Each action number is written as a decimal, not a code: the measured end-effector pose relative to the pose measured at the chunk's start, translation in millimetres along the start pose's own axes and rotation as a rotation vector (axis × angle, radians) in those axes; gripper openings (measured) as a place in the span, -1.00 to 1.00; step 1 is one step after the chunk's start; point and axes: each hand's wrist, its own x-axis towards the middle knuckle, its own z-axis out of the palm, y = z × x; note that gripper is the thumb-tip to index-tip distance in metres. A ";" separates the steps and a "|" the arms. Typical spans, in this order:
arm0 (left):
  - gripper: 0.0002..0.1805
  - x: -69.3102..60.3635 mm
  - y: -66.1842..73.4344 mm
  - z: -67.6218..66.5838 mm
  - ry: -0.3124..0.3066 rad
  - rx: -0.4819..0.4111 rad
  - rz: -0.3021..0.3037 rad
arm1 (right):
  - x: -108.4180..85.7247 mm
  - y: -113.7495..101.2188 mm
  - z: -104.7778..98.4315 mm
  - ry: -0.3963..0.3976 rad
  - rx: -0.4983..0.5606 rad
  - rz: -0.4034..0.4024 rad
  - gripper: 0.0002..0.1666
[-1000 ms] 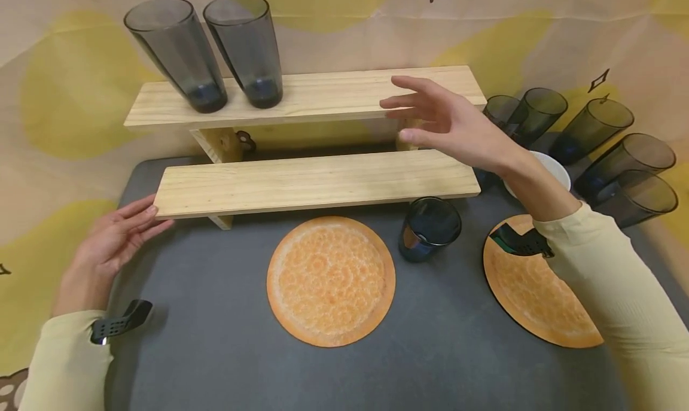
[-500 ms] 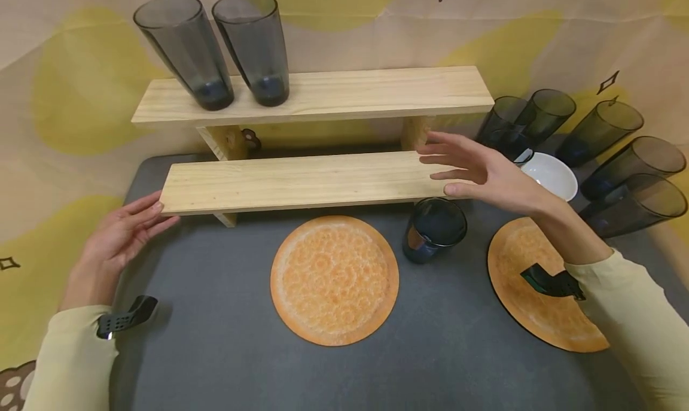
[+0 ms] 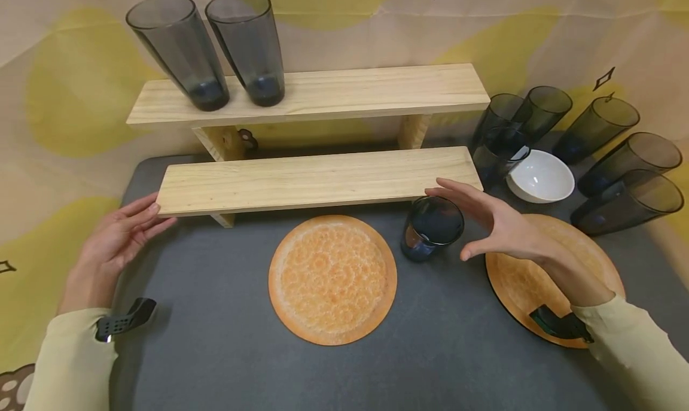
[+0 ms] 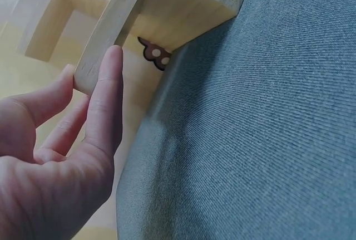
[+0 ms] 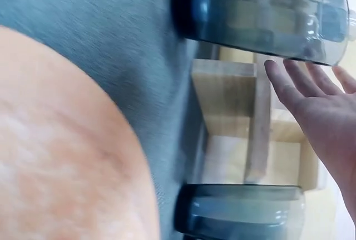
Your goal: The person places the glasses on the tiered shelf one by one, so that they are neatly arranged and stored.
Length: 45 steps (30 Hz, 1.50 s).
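At the left end of a two-tier wooden shelf (image 3: pixel 317 180), my left hand (image 3: pixel 121 234) pinches the lower board. The left wrist view shows the thumb on one face of the board (image 4: pixel 105 34) and a finger along the other. My right hand (image 3: pixel 503 225) is just right of a dark tinted glass (image 3: pixel 430 225) that stands in front of the shelf. Its fingers are spread and hold nothing. In the right wrist view the fingertips (image 5: pixel 272 67) lie close to the glass (image 5: pixel 267 17); whether they touch it I cannot tell. Two tall glasses (image 3: pixel 244 52) stand on the upper board's left part.
Several more tinted glasses (image 3: pixel 627 201) stand at the right around a white bowl (image 3: pixel 540 177). Two round mats with a pie-like print lie on the dark table (image 3: pixel 215 339): one mat (image 3: pixel 332 279) in the middle, another mat (image 3: pixel 538 285) under my right forearm. A patterned cloth (image 3: pixel 377 28) hangs behind.
My right hand has come down from above the upper board, past the lower board's right end, to beside the front glass. The left hand has kept its hold on the shelf.
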 end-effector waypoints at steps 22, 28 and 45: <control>-0.57 -3.0 0.1 -2.3 0.014 -0.039 0.013 | -7.3 27.1 33.7 0.180 -0.012 0.009 0.08; -0.57 -0.5 -1.9 -1.0 0.023 -0.021 0.019 | -9.8 26.9 37.3 0.263 -0.036 0.010 0.07; -0.60 0.0 -2.8 0.4 0.036 0.003 0.020 | 2.3 -3.0 31.2 0.384 -0.116 -0.122 0.07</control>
